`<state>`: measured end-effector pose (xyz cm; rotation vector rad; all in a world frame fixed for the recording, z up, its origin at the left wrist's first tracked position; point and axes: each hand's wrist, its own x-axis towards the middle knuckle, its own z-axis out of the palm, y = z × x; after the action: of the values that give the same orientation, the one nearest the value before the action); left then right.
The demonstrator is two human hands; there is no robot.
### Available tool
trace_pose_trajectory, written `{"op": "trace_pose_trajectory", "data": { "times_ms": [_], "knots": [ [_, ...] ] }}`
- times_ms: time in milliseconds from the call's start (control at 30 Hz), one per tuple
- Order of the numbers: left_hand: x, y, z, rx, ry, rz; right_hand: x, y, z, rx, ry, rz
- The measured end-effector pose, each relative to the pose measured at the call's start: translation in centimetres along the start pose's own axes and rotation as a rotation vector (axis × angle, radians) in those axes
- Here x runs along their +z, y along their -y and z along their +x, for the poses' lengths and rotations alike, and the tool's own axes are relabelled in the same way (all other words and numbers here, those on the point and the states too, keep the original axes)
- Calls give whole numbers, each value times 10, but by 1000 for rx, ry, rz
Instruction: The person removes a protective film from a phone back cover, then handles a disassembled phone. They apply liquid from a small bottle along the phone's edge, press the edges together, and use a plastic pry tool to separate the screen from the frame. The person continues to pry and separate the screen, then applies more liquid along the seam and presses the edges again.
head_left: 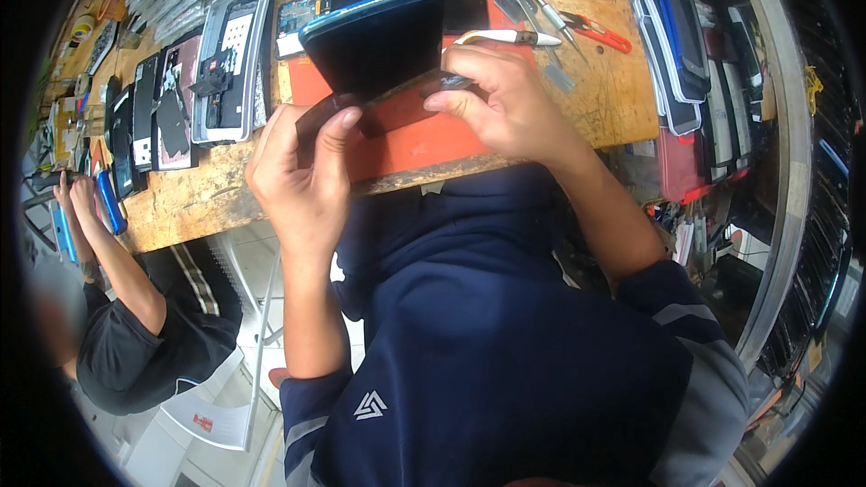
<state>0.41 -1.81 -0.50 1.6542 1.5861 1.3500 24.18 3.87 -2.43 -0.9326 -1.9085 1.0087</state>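
Observation:
My left hand point(302, 162) and my right hand point(505, 99) are raised over the table's front edge. Stretched between them is a thin, dark, see-through sheet point(390, 110), pinched at its ends between thumbs and fingers. Something small and shiny shows at my right fingertips; I cannot make out whether it is the sheet's corner. Just beyond the sheet, a dark phone point(374, 41) with a blue edge stands tilted. Below lies a red mat point(406, 151). A flat black panel point(465, 4) is partly hidden behind the phone.
A white-handled tool point(510, 38), a screwdriver point(548, 11) and red-handled cutters point(600, 33) lie right of the mat. Phone parts fill a grey tray point(203, 131) at left. Phone cases point(677, 45) stack at right. Another person's hands point(81, 198) are at far left.

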Motion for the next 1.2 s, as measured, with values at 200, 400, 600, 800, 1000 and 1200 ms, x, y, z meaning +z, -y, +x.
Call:
{"op": "trace_pose_trajectory", "data": {
  "times_ms": [200, 400, 600, 800, 1000, 1200],
  "knots": [
    [4, 13, -20, -129, -6, -101, -15, 14, 10, -152, 86, -180],
    [3, 20, -23, -199, 32, -107, -23, 31, 22, -194, 122, -297],
    [6, 16, -19, -199, 31, -119, -24, 39, 22, -150, 142, -379],
    [6, 21, -21, -178, 28, -205, -21, 25, 13, -190, 130, -250],
    [5, 15, -21, -105, -5, -137, -14, 10, 9, -175, 111, -84],
    [6, 13, -21, -149, 0, -201, -13, 11, 10, -201, 121, -162]
  ]
}}
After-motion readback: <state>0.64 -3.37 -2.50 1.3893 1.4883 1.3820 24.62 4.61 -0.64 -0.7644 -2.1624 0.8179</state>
